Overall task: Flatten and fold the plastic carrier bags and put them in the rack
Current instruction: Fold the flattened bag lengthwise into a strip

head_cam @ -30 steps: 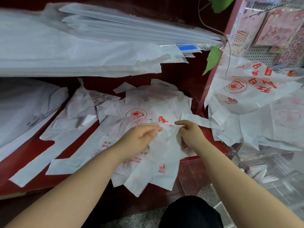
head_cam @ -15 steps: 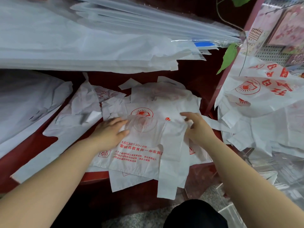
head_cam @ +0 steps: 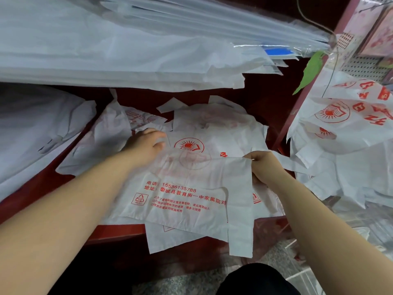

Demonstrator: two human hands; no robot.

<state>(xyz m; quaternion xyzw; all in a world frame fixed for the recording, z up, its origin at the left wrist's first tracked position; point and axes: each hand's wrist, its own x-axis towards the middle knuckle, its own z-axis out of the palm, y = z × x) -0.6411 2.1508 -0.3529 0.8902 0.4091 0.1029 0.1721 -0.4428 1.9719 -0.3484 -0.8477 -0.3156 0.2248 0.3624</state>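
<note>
A white carrier bag [head_cam: 187, 194] with red print lies spread on the red shelf [head_cam: 42, 188], its lower edge and one handle strip hanging over the front. My right hand [head_cam: 262, 165] pinches the bag's top right corner where the handle strip folds down. My left hand [head_cam: 146, 143] lies on the bag's upper left part, fingers slightly bent and blurred. Under this bag lies a pile of similar white bags [head_cam: 212, 122] with a red sun-and-book logo.
Flat stacks of white and clear bags [head_cam: 106, 50] fill the shelf above. More printed bags [head_cam: 344, 128] hang in a heap at the right, behind a red post [head_cam: 297, 99]. Other white bags [head_cam: 38, 128] lie at the left. A green leaf [head_cam: 308, 71] dangles at the upper right.
My left hand slid up and left across the bag, spreading it. My right hand moved right and took hold of the bag's top right corner. The bag now lies wider and flatter.
</note>
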